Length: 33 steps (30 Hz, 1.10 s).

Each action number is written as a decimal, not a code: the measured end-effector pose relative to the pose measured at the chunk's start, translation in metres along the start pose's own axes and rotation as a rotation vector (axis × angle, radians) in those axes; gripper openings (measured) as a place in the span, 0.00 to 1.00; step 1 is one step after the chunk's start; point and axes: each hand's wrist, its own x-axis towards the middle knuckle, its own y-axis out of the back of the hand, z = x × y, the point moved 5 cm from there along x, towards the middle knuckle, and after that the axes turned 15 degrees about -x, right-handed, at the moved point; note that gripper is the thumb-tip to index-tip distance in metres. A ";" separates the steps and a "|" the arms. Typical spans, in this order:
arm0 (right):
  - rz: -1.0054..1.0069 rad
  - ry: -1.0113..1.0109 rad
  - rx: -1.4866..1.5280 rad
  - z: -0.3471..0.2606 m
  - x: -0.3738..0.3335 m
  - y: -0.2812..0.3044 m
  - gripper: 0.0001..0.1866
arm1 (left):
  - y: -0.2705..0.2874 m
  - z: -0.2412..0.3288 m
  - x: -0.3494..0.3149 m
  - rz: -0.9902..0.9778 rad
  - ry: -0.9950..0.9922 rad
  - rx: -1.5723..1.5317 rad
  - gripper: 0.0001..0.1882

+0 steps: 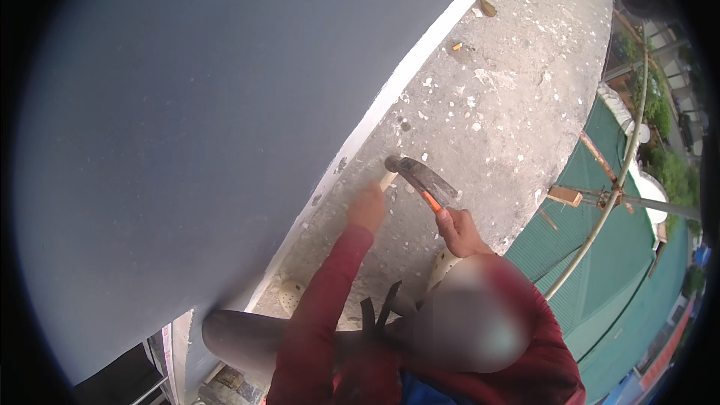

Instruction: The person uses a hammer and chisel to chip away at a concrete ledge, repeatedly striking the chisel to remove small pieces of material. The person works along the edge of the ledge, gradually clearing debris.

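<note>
My right hand is closed round the orange handle of a hammer. Its dark steel head is tilted, with one end close to a short pale rod. That rod sticks up out of my left hand, which is wrapped round it; it looks like a tool's handle, but its lower part is hidden. Both hands are over a rough concrete ledge, near the white strip at the foot of a smooth grey wall. Whether the hammer touches the rod I cannot tell.
White chips and flakes are scattered over the ledge. A brownish lump and a small orange bit lie farther along. On the right, past the ledge's edge, are scaffold poles, a wood block and a green roof below.
</note>
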 end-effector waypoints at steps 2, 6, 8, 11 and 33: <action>0.014 0.077 -0.038 -0.005 0.005 -0.002 0.34 | 0.005 0.004 -0.004 -0.028 0.008 -0.054 0.14; -0.048 -0.161 -0.130 0.005 0.029 -0.001 0.39 | 0.019 0.013 -0.006 -0.070 0.060 -0.046 0.15; -0.087 -0.209 -0.014 0.003 0.029 0.000 0.39 | 0.020 0.016 -0.006 -0.100 0.089 -0.090 0.17; -0.090 -0.251 0.284 -0.006 0.016 0.001 0.37 | 0.024 0.010 -0.006 -0.121 0.134 -0.269 0.18; -0.022 -0.210 0.702 -0.003 -0.015 -0.110 0.30 | 0.103 0.011 -0.097 0.259 0.165 -0.125 0.19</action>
